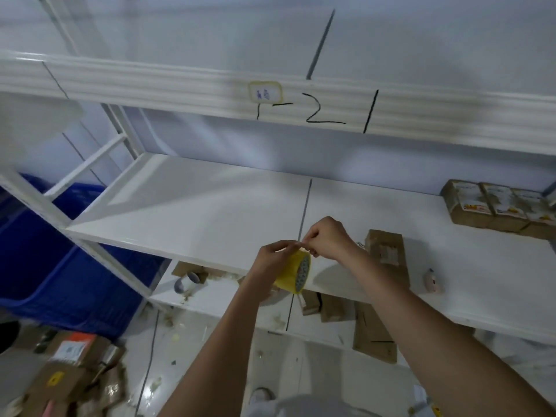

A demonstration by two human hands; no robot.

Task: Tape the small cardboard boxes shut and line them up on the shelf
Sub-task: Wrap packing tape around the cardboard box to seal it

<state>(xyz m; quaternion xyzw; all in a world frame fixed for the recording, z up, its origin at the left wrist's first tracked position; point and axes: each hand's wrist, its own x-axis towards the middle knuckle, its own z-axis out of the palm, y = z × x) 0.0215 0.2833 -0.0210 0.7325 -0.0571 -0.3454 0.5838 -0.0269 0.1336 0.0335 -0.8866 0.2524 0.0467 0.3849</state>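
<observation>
A yellow tape roll [296, 273] hangs above the front edge of the white shelf [210, 212]. My left hand [272, 260] grips the roll from the left. My right hand [326, 237] pinches at the top of the roll, where its fingertips meet those of the left hand. A small cardboard box [386, 251] lies on the shelf just right of my right hand, partly hidden by my forearm. Three small boxes [496, 207] with printed labels stand side by side in a row at the shelf's back right.
A small pink object [433, 281] lies on the shelf near its front edge. The lower shelf holds flat cardboard [373, 332] and a tape roll [188, 282]. Blue bins [60, 266] stand at left. Cardboard boxes [69, 365] and scraps litter the floor.
</observation>
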